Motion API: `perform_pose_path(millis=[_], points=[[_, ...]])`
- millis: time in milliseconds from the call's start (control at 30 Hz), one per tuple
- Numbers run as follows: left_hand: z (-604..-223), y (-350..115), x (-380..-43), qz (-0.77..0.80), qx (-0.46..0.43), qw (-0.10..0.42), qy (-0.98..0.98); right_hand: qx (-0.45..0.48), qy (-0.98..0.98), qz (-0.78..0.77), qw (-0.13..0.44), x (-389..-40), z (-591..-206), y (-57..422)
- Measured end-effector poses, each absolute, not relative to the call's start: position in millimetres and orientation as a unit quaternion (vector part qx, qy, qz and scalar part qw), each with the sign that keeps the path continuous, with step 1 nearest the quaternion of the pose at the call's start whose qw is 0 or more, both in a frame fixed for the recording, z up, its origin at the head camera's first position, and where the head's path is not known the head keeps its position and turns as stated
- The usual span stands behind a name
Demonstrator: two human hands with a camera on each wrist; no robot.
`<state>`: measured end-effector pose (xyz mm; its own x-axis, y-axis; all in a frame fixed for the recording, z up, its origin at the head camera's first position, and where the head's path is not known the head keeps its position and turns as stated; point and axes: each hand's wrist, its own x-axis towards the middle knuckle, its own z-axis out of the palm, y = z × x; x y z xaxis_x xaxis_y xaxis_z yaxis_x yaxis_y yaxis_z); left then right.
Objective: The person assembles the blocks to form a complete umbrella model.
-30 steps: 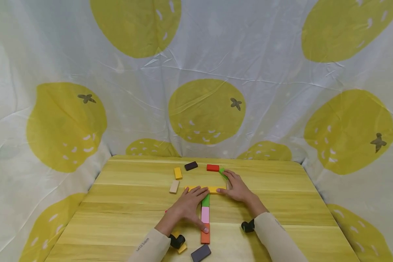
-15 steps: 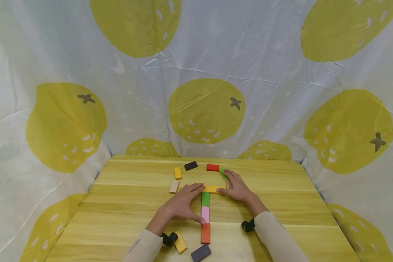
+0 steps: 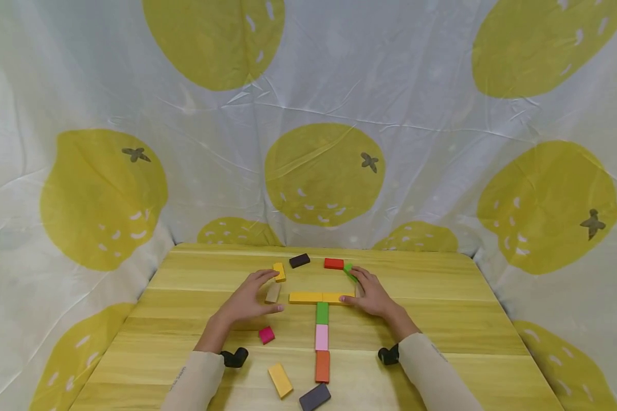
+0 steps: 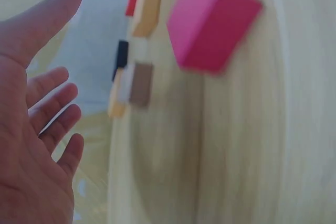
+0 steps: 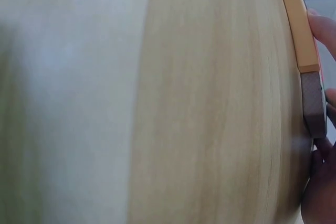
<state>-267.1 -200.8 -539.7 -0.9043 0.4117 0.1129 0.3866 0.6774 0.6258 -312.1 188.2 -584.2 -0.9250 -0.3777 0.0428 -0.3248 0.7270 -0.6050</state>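
My left hand (image 3: 244,299) is spread at the left of the blocks, beside a beige block (image 3: 273,293). Its fingertips are by the small yellow block (image 3: 280,273); contact is unclear. My right hand (image 3: 374,294) rests at the right end of a row of two yellow blocks (image 3: 308,297), thumb on the row and fingers at a green block (image 3: 348,270). A further block (image 3: 359,290) is partly hidden under that hand. Below the row, a green block (image 3: 322,313), a pink block (image 3: 321,337) and an orange block (image 3: 322,366) form a straight line.
A dark block (image 3: 300,260) and a red block (image 3: 334,264) lie towards the back. Nearer me are a magenta block (image 3: 267,335), a loose yellow block (image 3: 280,381) and a grey block (image 3: 315,397). Lemon-print cloth (image 3: 416,200) surrounds the wooden table (image 3: 442,319).
My left hand has left the middle line of blocks and moved left and away to the beige block, uncovering the yellow row and the magenta block. The right hand stays in place.
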Motion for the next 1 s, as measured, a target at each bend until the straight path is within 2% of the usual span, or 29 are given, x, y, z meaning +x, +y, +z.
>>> perform_pose_path(millis=[300, 733, 1000], points=[[-564.0, -224.7, -277.2, 0.344, 0.205, 0.043, 0.915, -0.188, 0.926, -0.325, 0.044, -310.3, -579.4, 187.6], [-576.8, -224.8, -284.9, 0.355, 0.238, 0.009, 0.904, -0.184, 0.924, -0.333, 0.045, -309.8, -581.4, 187.2], [-577.3, -221.8, -284.6, 0.362, 0.224, -0.003, 0.905, -0.182, 0.925, -0.329, 0.05, -312.4, -583.4, 188.0]])
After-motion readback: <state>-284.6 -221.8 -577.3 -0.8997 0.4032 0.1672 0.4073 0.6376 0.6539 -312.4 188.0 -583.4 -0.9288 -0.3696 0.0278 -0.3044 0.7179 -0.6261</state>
